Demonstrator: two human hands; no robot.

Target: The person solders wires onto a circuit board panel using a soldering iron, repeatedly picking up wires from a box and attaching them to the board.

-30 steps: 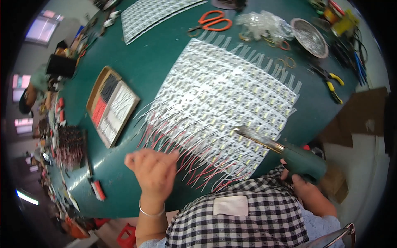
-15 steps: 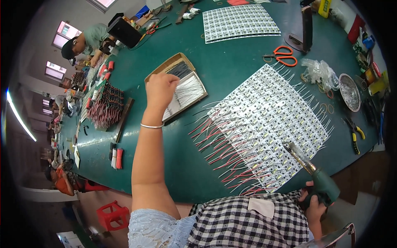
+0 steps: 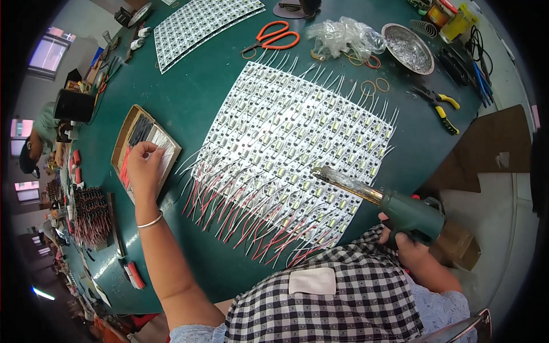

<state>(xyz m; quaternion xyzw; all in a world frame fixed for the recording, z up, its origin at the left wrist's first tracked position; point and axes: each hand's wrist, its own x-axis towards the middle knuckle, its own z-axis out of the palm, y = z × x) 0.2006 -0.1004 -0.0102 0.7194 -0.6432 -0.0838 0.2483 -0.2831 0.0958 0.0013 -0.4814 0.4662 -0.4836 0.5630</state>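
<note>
My left hand [image 3: 144,166] is over a shallow cardboard box [image 3: 121,136], its thumb and fingers pinched together. Whether a wire is between them is too small to tell. White wires [image 3: 167,140], black wires [image 3: 140,130] and red wires [image 3: 124,173] lie in the box, partly hidden by the hand. My right hand [image 3: 407,247] grips a green pistol-shaped soldering gun [image 3: 413,217] by its handle. Its crusted metal tip reaches over a white sheet of small circuit boards [image 3: 274,140]. Red and white wires fringe the sheet's near left edge, and pale wires its far edge.
Beyond the sheet lie orange-handled scissors [image 3: 275,38], clear plastic bags [image 3: 346,39] and a metal bowl [image 3: 408,48] of silvery bits. Yellow-black pliers [image 3: 440,108] rest at right. More circuit sheets [image 3: 206,26] are stacked at the back. Bundled wired parts [image 3: 90,214] stand at left.
My view has turned right, so the table's things sit farther left. The soldering gun's tip has come farther in over the sheet. My left hand stays at the box, still pinched.
</note>
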